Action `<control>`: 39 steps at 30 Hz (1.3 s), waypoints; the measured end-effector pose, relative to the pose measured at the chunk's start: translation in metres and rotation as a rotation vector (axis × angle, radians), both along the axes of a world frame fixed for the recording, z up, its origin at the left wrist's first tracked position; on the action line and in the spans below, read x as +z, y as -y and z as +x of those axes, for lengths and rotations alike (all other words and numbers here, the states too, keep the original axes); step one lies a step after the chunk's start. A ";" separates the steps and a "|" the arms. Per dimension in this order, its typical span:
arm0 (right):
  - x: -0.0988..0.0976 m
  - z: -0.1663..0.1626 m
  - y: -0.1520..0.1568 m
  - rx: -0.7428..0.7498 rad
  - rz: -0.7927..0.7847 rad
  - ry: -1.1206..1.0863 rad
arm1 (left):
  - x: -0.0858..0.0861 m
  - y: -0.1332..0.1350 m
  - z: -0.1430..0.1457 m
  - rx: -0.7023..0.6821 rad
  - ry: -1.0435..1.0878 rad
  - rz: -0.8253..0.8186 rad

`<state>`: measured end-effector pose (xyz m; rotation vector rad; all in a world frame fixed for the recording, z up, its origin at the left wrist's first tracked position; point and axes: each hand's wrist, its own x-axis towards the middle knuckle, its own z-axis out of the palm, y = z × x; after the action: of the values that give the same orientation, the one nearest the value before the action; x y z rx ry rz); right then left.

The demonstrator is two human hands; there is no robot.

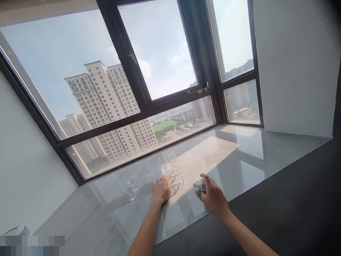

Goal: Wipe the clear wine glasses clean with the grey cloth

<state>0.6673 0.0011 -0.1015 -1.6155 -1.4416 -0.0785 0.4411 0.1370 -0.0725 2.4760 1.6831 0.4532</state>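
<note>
On the glossy stone window sill (pixel 144 209), my left hand (pixel 162 189) lies palm down with its fingers stretched forward. Its fingertips are close to the foot of a clear stemmed glass (pixel 167 173); whether they touch it I cannot tell. Several such glasses stand together just beyond and to the right of this hand. Two more stemmed glasses (pixel 133 200) stand apart on the left. My right hand (pixel 215 197) is closed around a crumpled pale grey cloth (pixel 199 186), its index finger raised over it, to the right of the glasses.
A dark-framed window (pixel 142 115) rises behind the sill, with handles on its sash. White walls (pixel 293 71) bound both sides. The sill's front edge runs below my hands, with a dark area under it. Bright sunlight and reflections lie across the stone.
</note>
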 end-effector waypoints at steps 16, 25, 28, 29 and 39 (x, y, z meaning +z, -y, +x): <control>0.000 0.000 -0.001 -0.015 -0.022 0.017 | 0.010 0.061 -0.104 0.440 0.474 0.969; -0.003 0.001 -0.002 0.001 -0.007 -0.022 | -0.010 0.012 -0.149 0.675 0.773 0.344; -0.001 0.000 -0.001 -0.019 0.000 0.004 | -0.011 0.009 -0.148 0.655 0.680 0.223; -0.001 0.000 -0.001 -0.026 -0.003 0.014 | -0.010 0.010 -0.147 0.655 0.652 0.198; -0.003 0.000 -0.003 -0.043 -0.039 0.048 | -0.002 0.035 -0.114 0.211 0.397 0.348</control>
<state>0.6673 0.0039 -0.1045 -1.6869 -1.4526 -0.1150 0.3267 0.1019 -0.0745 2.2085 1.8164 1.2645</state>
